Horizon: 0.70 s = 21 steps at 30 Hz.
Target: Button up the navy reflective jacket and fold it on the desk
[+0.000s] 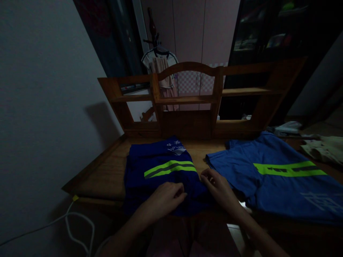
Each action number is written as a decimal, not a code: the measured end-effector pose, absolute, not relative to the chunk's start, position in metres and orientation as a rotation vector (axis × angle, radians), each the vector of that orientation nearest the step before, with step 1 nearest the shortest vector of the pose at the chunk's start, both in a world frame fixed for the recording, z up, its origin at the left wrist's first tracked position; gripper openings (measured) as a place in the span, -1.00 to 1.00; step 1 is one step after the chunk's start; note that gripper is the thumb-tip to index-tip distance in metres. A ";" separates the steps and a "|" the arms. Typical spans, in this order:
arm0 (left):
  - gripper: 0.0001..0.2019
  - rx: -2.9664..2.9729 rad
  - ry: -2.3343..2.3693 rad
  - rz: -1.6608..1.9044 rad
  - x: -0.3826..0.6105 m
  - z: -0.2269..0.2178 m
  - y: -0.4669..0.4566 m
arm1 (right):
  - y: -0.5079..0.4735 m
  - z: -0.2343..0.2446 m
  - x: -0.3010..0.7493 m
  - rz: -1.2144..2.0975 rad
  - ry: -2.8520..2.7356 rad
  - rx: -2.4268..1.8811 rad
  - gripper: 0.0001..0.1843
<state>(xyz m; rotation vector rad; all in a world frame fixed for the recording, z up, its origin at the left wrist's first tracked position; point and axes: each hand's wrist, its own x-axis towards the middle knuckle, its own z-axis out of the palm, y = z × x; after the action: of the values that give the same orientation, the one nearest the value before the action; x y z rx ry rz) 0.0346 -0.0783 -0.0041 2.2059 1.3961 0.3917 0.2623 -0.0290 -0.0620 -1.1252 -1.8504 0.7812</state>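
Note:
A folded dark blue shirt [160, 189] with a yellow-green and grey stripe and white lettering lies on a wooden desk [107, 178] in front of me. Over its lower part is my left hand [168, 196], fingers loosely bent, a gap showing between thumb and index finger. My right hand [217, 184] is by the shirt's right edge, its fingers curled but apart. Whether its fingertips touch the cloth is hard to see in the dim light. Neither hand visibly grips anything. To the right, a lighter blue shirt [281, 189] with a similar stripe lies spread out.
A wooden shelf frame [187, 100] rises along the desk's back edge. A white cable [80, 216] hangs by the left corner. Pale cloth [325, 148] lies at the far right. Behind stand a coat rack [152, 25] with hanging clothes and a pink wardrobe [187, 32].

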 end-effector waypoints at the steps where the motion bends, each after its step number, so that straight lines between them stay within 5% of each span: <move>1: -0.72 2.262 1.448 0.366 0.035 0.001 -0.086 | -0.033 -0.056 0.263 0.656 -1.852 -1.114 -0.69; 8: -0.68 2.399 1.857 0.878 0.008 0.028 -0.063 | -0.046 -0.017 0.234 0.449 -2.228 -0.895 -0.58; 11: -0.58 2.526 1.799 0.776 -0.022 0.007 -0.053 | -0.051 -0.022 0.225 0.454 -2.433 -0.828 -0.49; 21: -0.78 2.230 1.633 0.561 -0.090 -0.059 -0.118 | -0.047 -0.005 0.255 1.043 -2.529 -0.659 -0.89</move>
<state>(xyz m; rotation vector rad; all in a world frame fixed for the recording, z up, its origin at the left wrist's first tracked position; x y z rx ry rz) -0.0904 -0.1184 -0.0590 2.2296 1.6327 0.5611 0.2550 -0.0470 -0.0048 -0.6595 -2.5285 1.0425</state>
